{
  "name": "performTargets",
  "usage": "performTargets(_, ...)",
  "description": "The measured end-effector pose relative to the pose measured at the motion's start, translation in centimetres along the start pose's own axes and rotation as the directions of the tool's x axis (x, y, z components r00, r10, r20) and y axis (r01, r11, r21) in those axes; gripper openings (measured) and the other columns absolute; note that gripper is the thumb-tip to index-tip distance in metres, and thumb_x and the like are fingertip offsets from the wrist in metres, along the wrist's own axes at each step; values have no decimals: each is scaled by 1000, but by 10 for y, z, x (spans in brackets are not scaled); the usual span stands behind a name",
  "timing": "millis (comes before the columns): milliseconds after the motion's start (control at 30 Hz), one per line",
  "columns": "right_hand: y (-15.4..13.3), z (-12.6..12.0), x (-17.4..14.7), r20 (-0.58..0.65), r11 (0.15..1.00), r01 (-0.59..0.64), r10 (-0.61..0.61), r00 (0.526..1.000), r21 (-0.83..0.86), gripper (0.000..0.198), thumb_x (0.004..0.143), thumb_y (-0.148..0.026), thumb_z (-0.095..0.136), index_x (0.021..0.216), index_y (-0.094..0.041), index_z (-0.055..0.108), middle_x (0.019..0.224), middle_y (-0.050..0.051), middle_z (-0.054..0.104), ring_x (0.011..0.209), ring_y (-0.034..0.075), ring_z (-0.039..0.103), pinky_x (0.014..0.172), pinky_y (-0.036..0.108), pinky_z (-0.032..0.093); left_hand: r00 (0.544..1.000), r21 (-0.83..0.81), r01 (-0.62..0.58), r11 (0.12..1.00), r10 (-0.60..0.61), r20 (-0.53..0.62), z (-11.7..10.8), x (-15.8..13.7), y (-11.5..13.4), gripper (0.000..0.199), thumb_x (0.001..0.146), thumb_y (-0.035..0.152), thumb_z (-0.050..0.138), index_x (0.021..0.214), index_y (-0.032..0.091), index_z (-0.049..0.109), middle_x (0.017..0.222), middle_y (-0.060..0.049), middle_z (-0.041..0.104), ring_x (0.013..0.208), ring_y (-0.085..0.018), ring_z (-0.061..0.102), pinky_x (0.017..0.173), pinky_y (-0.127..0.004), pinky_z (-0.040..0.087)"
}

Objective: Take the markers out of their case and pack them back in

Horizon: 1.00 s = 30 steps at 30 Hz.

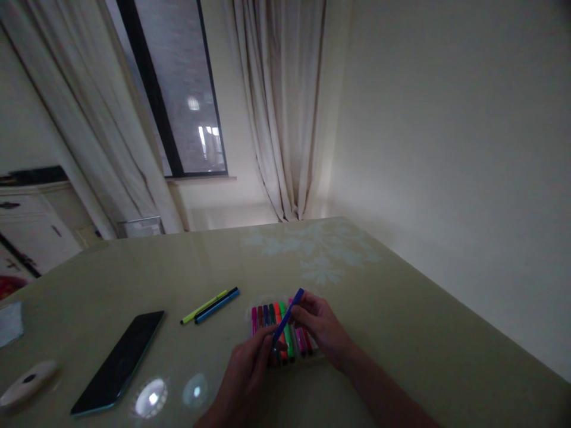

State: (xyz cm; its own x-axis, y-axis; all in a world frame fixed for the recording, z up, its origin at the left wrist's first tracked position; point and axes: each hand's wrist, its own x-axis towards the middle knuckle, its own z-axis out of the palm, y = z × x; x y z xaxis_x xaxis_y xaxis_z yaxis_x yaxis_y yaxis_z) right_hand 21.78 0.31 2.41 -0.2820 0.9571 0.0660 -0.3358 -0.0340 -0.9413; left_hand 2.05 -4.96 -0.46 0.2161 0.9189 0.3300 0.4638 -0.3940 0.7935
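Between my two hands a blue felt-tip pen (288,316) is held at a slant, its upper end leaning right. My left hand (250,362) pinches the lower end. Closer to the top, the fingers of my right hand (322,326) are closed on the same pen. Beneath them lies a clear plastic case (250,315) with several felt-tip pens (277,313) in a row, pink, red, green and orange among them. My hands cover part of that row. Left of the case, a yellow-green pen (203,308) and a blue pen with black ends (217,305) rest side by side on the table.
A dark phone or tablet (120,359) lies on the pale green table (392,356) at the left. Beyond it are a white oval object (27,383) and a pale sheet (11,324). A wall (455,178) borders the table's right edge; curtains (285,107) hang behind.
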Motion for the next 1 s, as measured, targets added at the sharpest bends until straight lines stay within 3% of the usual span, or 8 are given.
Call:
performTargets(100,0,0,1,-15,999,-22,22,1000,27,41,77,-53,85,90,-18,69,83,2,70,75,16,65,72,28,49,984,215,-176,961,179,4,5,0,-8,42,108,39,35,134,23,64,110,-10,79,96,-21,76,85,-30,60)
performTargets(200,-1,-2,2,-80,999,-36,37,996,12,42,75,-53,86,89,-18,68,83,1,69,74,15,65,74,28,51,906,410,-423,808,383,181,8,0,-9,42,106,27,43,146,23,53,129,-11,73,116,-23,69,102,-37,55)
performTargets(300,-1,-6,3,-111,997,-72,68,991,-31,42,72,-52,87,87,-17,69,78,0,68,69,13,62,67,25,49,849,481,-526,701,402,343,7,0,-5,52,100,24,56,151,24,45,142,-8,65,128,-25,62,108,-41,52)
performTargets(400,-2,-9,4,-105,986,-129,117,988,-107,42,73,-53,86,86,-17,69,77,0,69,65,13,61,59,24,44,851,511,-520,685,365,377,5,-1,-2,57,95,26,64,149,25,46,142,-7,65,127,-26,62,107,-42,52)
performTargets(600,-4,-10,3,-136,951,-136,101,986,-278,46,71,-57,85,85,-17,66,73,1,71,64,14,65,55,23,41,901,557,-433,709,339,269,3,-4,-10,49,93,29,68,140,26,54,131,-7,70,116,-27,66,101,-42,54)
performTargets(733,-3,-14,5,-159,927,-146,95,983,-346,46,72,-58,83,86,-17,66,70,1,72,61,16,66,53,24,42,912,574,-411,708,332,242,2,-3,-10,48,92,31,71,138,29,56,125,-5,72,110,-27,66,95,-40,55)
performTargets(867,-1,-22,7,-176,908,-158,96,980,-388,42,72,-54,81,86,-17,67,68,2,72,61,18,68,51,25,44,921,613,-388,688,317,228,2,-3,-9,42,91,31,72,131,30,61,119,-4,72,107,-27,66,91,-40,54)
performTargets(1000,1,-27,6,-202,869,-201,120,972,-452,34,73,-47,81,83,-17,68,71,3,74,60,17,69,50,24,46,923,610,-383,693,306,232,2,-5,-10,48,89,32,73,135,29,58,119,-5,72,105,-27,65,91,-40,53)
